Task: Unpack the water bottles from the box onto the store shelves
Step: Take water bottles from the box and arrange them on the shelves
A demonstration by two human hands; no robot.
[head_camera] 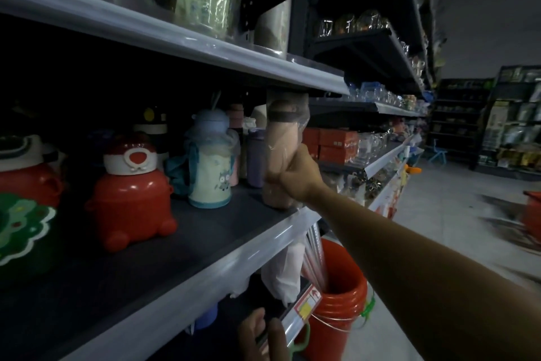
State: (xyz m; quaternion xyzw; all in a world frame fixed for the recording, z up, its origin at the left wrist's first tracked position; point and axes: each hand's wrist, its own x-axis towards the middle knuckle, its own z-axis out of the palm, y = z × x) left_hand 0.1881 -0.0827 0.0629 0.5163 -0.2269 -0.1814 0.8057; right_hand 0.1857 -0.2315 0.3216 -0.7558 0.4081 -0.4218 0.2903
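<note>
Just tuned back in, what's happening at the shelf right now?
The person's right hand grips a pink bottle in clear plastic wrap, holding it upright at the front edge of the middle shelf. A red bottle and a blue-capped bottle stand on the same shelf. Whether the pink bottle's base is down on the shelf yet is hard to tell. The left hand, low in the frame, holds a green-handled object I can't identify.

The shelf [205, 243] bears red bottles [131, 199], a blue-capped bottle [209, 167], a purple bottle [255, 158] and, at its front edge, a pink bottle [279, 138].
</note>
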